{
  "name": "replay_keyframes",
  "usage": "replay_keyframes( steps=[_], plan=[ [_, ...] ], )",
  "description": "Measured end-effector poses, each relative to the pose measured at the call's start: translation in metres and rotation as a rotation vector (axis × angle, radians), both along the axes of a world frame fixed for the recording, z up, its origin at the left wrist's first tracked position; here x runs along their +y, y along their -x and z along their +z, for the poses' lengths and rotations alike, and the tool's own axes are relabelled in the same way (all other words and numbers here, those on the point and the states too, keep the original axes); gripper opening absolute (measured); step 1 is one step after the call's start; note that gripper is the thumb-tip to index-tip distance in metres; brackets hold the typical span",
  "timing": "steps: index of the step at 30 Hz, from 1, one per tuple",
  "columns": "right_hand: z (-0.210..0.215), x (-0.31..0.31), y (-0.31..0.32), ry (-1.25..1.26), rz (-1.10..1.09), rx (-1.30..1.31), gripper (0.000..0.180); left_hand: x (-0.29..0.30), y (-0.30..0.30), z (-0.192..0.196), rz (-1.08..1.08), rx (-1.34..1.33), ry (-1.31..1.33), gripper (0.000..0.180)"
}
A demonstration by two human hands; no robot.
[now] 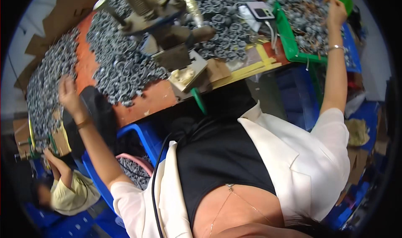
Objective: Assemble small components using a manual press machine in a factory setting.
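My left hand (70, 96) is raised at the left, blurred by motion. Its fingers look stretched out, with nothing visible in them, beside a large heap of small grey parts (48, 83). My right hand (336, 13) reaches over the right side of a green tray (289, 41) full of small grey parts and reddish-brown bits (299, 18). Its fingers are bent together; what they hold, if anything, is too small to make out. A bench press (146, 16) with a metal head stands before me, and a pale fixture block (183, 76) sits at its front.
More grey ring-like parts (121, 66) cover the orange table (146, 100) around the press. A small device with a white cable (260, 11) lies near the tray. A blue chair (146, 139) is at my left, beside a pink-rimmed basin (136, 159). Another person in pale yellow (75, 194) works at lower left.
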State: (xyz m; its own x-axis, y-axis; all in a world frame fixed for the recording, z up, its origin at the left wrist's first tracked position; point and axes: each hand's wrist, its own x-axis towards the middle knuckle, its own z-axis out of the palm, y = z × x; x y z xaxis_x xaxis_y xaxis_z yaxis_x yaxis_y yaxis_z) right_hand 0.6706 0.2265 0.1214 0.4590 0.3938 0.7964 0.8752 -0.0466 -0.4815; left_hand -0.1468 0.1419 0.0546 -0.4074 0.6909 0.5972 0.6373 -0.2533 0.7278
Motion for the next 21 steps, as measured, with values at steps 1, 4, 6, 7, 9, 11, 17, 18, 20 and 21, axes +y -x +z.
replay_keyframes(
  steps=[1, 4, 6, 7, 9, 11, 17, 18, 20, 21],
  plan=[
    [-0.006, 0.013, -0.028, -0.183, 0.334, 0.319, 0.028, -0.001, -0.012, -0.015, -0.044, 0.351, 0.053, 0.019],
    [-0.005, 0.015, 0.021, 0.559, 0.723, 0.606, 0.025, -0.021, -0.087, -0.038, -0.072, 0.164, 0.249, 0.024],
    [-0.007, -0.016, 0.069, 0.79, 0.882, 0.731, 0.027, -0.013, -0.097, -0.049, -0.095, 0.46, 0.196, 0.032],
    [-0.011, -0.028, 0.074, 0.827, 0.792, 0.644, 0.025, 0.0, -0.104, -0.051, -0.095, 0.518, 0.165, 0.034],
    [-0.018, -0.048, 0.091, 0.72, 0.602, 0.485, 0.023, 0.023, -0.117, -0.053, -0.099, 0.558, 0.126, 0.042],
    [-0.039, -0.046, 0.076, 0.594, 0.686, 0.309, 0.021, 0.04, -0.119, -0.048, -0.002, 0.729, 0.077, 0.037],
    [-0.06, -0.1, 0.095, 0.615, 1.046, 1.097, 0.03, 0.047, -0.123, -0.059, -0.118, 0.481, 0.029, 0.016],
    [-0.069, -0.109, 0.093, 0.689, 1.168, 1.179, 0.038, 0.045, -0.126, -0.058, -0.085, 0.475, -0.001, 0.016],
    [-0.077, -0.116, 0.102, 0.689, 1.21, 1.442, 0.046, 0.051, -0.128, -0.069, -0.239, 0.072, -0.021, 0.016],
    [-0.079, -0.11, 0.103, 0.692, 1.223, 1.483, 0.047, 0.052, -0.125, -0.069, -0.218, -0.074, 0.059, 0.018]
  ],
)
